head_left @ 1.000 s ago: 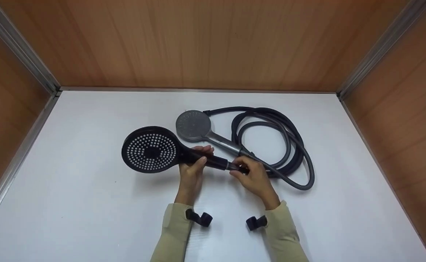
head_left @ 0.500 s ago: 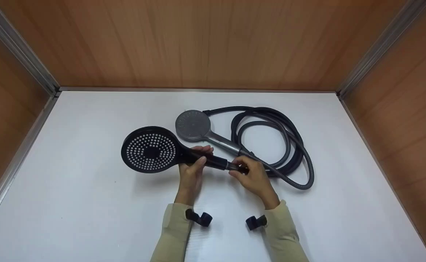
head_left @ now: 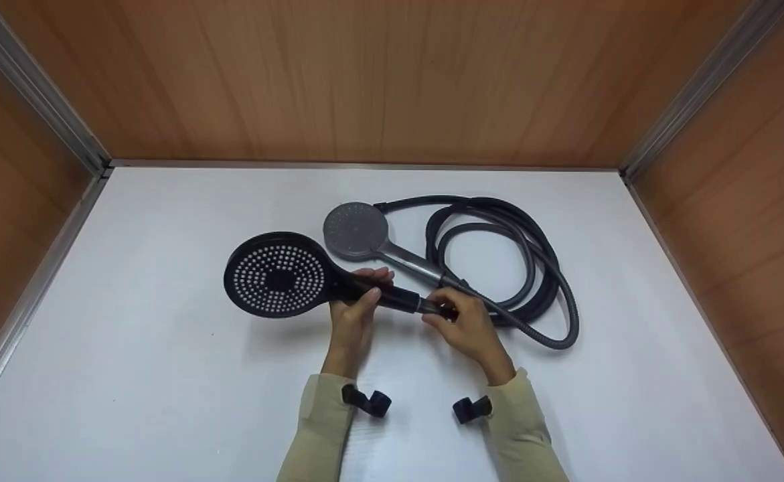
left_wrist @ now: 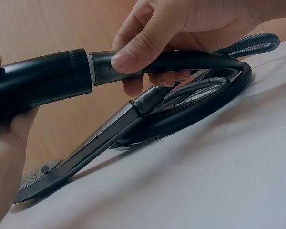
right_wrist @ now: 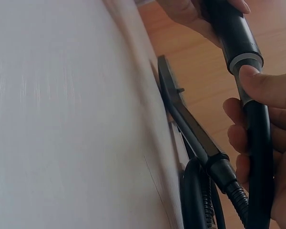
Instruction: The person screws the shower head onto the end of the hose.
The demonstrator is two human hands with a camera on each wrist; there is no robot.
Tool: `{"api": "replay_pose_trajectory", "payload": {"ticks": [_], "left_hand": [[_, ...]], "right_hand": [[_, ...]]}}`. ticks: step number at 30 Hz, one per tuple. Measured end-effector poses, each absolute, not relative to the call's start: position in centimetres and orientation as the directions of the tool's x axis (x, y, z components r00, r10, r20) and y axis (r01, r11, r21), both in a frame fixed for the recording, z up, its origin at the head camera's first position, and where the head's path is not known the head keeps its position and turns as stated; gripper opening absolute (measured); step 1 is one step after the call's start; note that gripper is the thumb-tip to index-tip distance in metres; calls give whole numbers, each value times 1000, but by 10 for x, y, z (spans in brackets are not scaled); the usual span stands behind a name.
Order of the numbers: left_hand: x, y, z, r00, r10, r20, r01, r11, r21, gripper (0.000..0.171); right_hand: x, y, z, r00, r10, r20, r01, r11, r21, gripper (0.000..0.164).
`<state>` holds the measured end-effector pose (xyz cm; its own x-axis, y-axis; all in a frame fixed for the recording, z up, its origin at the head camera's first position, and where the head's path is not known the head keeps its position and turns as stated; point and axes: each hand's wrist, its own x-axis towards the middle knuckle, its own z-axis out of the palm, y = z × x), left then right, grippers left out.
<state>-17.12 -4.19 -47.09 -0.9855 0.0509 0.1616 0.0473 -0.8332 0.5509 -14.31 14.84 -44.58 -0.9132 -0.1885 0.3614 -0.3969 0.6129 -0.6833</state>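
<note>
My left hand (head_left: 351, 325) grips the handle of a black shower head (head_left: 278, 280), its round nozzle face turned up toward the head camera. At the handle's lower end, my right hand (head_left: 466, 321) pinches the connector (left_wrist: 107, 67) of a black shower hose (left_wrist: 195, 62) between thumb and fingers. In the right wrist view a pale ring (right_wrist: 245, 58) shows where connector and handle meet; whether the thread is engaged is hidden. Both pieces are held above the table. Just behind the hands lies a grey shower head (head_left: 357, 231), its handle pointing toward my right hand.
A ribbed grey hose (head_left: 569, 314) runs from the grey shower head and lies coiled with the black hose (head_left: 545, 294) at the right. The white table (head_left: 164, 375) is bounded by wood-grain panels (head_left: 365, 80) at the back and both sides.
</note>
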Motion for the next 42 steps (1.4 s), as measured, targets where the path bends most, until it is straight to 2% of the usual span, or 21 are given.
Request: {"api": "replay_pose_trajectory", "payload": {"ticks": [6, 14, 21, 31, 42], "left_hand": [[-171, -42, -472, -985, 54, 164, 45, -834, 550, 32], [-171, -44, -474, -980, 57, 190, 60, -828, 558, 32], [-171, -44, -475, -984, 53, 170, 52, -827, 560, 31], [-171, -44, -473, -985, 49, 168, 53, -831, 554, 32], [-173, -43, -472, -982, 51, 180, 60, -825, 562, 32]], "right_hand": [[-142, 148, -444, -922, -176, 345, -377, 614, -694, 27], [-143, 148, -446, -918, -195, 346, -390, 609, -691, 23], [-142, 148, -446, -935, -180, 305, -348, 623, -701, 26], [-143, 149, -446, -916, -199, 348, -392, 629, -672, 23], [-143, 151, -446, -918, -188, 350, -387, 626, -678, 23]]}}
